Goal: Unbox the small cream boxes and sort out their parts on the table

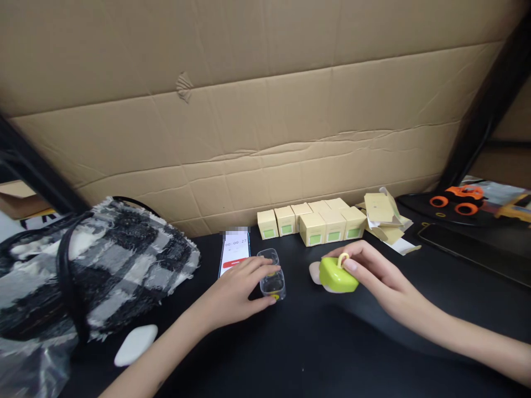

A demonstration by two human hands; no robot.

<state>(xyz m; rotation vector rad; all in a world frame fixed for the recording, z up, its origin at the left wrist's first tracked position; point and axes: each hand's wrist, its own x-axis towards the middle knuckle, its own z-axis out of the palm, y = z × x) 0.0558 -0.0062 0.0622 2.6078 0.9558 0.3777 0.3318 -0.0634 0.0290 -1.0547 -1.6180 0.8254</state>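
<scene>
My left hand point(243, 287) is closed about a small clear plastic case point(274, 283), its fingers over the far part and its thumb at the near edge. The case lies on the black table and looks open, in two joined halves with yellow marks. In my right hand point(379, 271) is a glossy lime-green case point(337, 276) with a small yellow ring point(342, 260) on top, pinched between thumb and fingers. A pale pinkish rounded piece point(315, 272) shows at the left of the green case; whether the two are joined I cannot tell.
Several small yellow boxes point(313, 228) stand against the cardboard wall point(265, 121). A phone showing a timer point(235, 251) lies beyond my left hand. A checkered bag point(136, 265) and a white rounded object point(136, 345) are at left; flattened packaging point(384, 213) and an orange toy car point(458, 199) at right.
</scene>
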